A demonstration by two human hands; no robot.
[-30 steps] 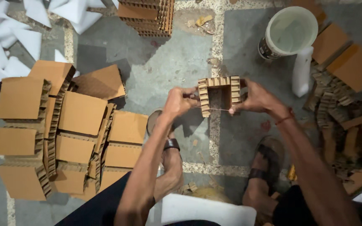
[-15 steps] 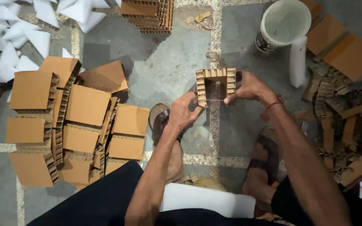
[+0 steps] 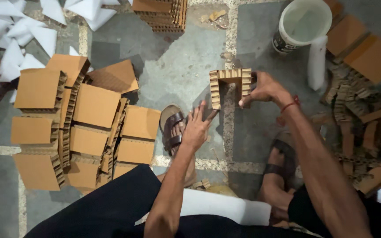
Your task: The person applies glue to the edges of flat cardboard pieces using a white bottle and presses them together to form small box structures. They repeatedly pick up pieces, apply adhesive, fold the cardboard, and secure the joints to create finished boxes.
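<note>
Holding a U-shaped corrugated cardboard frame at frame centre-top, right hand pinches its right leg; left hand, fingers spread & empty, tips by left leg. Better w/ both legs gripped, kept square.

I have one view only, from the camera worn on the head, looking almost straight down past the lap and knees to the floor. It sits close: forearms fill the lower frame, and both hands work near the centre. The far edge reaches a white bucket at the right; the left takes in stacked cardboard pieces. No second view overlaps.
</note>
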